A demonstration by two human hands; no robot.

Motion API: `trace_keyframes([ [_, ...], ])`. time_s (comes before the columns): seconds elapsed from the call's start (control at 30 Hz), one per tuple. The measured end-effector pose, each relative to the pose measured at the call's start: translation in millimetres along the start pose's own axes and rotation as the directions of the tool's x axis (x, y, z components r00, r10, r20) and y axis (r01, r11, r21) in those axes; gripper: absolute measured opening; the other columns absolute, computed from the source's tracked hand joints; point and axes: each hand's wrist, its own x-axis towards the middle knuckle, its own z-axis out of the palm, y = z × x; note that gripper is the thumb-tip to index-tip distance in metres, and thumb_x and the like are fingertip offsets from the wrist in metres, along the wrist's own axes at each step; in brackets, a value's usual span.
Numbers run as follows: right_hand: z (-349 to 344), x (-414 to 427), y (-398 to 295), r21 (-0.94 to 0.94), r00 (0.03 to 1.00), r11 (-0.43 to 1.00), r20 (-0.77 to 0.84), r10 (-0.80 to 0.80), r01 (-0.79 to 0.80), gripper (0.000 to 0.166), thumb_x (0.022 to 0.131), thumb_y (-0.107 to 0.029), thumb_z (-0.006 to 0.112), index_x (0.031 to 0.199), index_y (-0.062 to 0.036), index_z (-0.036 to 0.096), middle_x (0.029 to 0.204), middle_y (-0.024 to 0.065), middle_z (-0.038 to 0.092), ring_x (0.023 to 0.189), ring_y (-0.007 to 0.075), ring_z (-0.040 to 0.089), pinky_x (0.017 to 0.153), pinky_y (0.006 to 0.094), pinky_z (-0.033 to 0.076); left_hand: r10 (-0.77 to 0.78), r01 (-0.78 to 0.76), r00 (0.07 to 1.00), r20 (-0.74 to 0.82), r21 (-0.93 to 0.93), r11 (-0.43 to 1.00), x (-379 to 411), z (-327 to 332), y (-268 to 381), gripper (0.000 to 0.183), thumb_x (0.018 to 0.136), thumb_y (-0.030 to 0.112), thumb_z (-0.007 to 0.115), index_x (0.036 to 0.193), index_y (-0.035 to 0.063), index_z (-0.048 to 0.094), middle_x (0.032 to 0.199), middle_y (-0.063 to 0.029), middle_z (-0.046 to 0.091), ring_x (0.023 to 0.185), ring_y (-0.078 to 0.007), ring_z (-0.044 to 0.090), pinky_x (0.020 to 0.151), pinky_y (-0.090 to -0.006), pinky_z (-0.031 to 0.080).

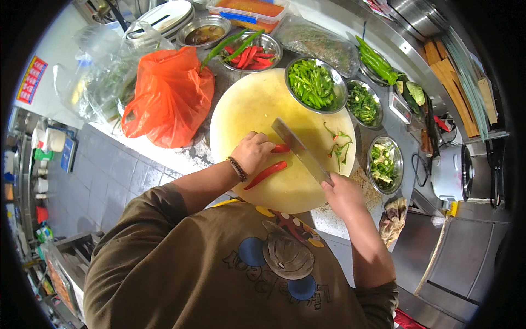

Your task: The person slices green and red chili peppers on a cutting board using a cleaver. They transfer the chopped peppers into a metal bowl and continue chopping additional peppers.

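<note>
My right hand (344, 195) grips the handle of a cleaver (302, 150), its blade angled up and left over a round cutting board (242, 107). Beside the blade, my left hand (254, 151) presses a red chili pepper (281, 148) to the board, fingers curled; part of that pepper is hidden under them. A second red chili piece (265, 174) lies loose just below. Several green stem ends (339, 150) are gathered at the board's right. A metal bowl of sliced green peppers (311, 83) sits at the board's upper right rim.
An orange plastic bag (168, 98) stands left of the board. Behind it are a bowl of red chilies (254, 55) and a lidded plastic container (248, 12). Bowls of chopped greens (362, 103) and cut pepper pieces (385, 164) line the right. A crumpled cloth (393, 220) lies by the table edge.
</note>
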Motion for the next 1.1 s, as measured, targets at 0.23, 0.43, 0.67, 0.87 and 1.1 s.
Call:
trace_keyframes([
  [0.23,-9.9,11.3,-9.5,-0.215,0.994,0.971,-0.003,-0.107,0.104,0.017,0.085,-0.022,0.049,0.095,-0.0091,0.054,0.082,0.0128,0.060,0.076,0.0319,0.059,0.065,0.0434,0.047,0.065,-0.066,0.997,-0.031,-0.039,0.997,-1.9,3.0,-6.7,0.017,0.067,0.007,0.063,0.084,0.0088,0.065,0.084,-0.0050,0.057,0.077,-0.0230,0.053,0.071,-0.0308,0.046],
  [0.43,-26.5,22.2,-11.8,-0.257,0.983,0.951,0.111,-0.146,0.170,0.014,0.085,-0.020,0.049,0.090,-0.0072,0.054,0.081,0.0137,0.060,0.073,0.0318,0.060,0.064,0.0433,0.047,0.052,-0.055,0.998,-0.043,-0.072,0.996,-4.5,2.5,-2.5,0.020,0.067,0.004,0.063,0.086,0.0084,0.065,0.082,-0.0052,0.057,0.075,-0.0235,0.052,0.068,-0.0319,0.047],
  [0.67,-20.5,58.3,-27.2,-0.230,0.969,0.962,0.228,-0.091,0.145,0.017,0.084,-0.019,0.050,0.092,-0.0053,0.054,0.080,0.0165,0.061,0.077,0.0342,0.060,0.068,0.0446,0.047,0.069,-0.075,0.995,-0.077,-0.078,0.994,-2.1,0.6,0.8,0.020,0.065,0.003,0.064,0.085,0.0065,0.065,0.081,-0.0058,0.056,0.074,-0.0233,0.052,0.067,-0.0316,0.046],
  [0.87,-17.9,82.2,-39.7,-0.245,0.961,0.946,0.226,-0.160,0.215,0.017,0.083,-0.012,0.045,0.094,-0.0063,0.056,0.085,0.0149,0.063,0.082,0.0329,0.061,0.068,0.0438,0.048,0.070,-0.073,0.996,-0.063,-0.041,0.997,-2.4,2.0,-3.1,0.015,0.068,0.003,0.063,0.083,0.0064,0.064,0.080,-0.0061,0.057,0.074,-0.0231,0.053,0.067,-0.0313,0.047],
  [1.1,-29.9,90.3,-40.9,-0.222,0.948,0.957,0.296,-0.115,0.186,0.022,0.084,-0.019,0.049,0.102,-0.0092,0.058,0.093,0.0153,0.063,0.087,0.0326,0.060,0.073,0.0422,0.048,0.094,-0.095,0.994,-0.051,-0.017,0.995,0.2,3.5,-5.6,0.013,0.070,0.005,0.062,0.083,0.0070,0.064,0.081,-0.0058,0.058,0.074,-0.0228,0.053,0.067,-0.0311,0.047],
])
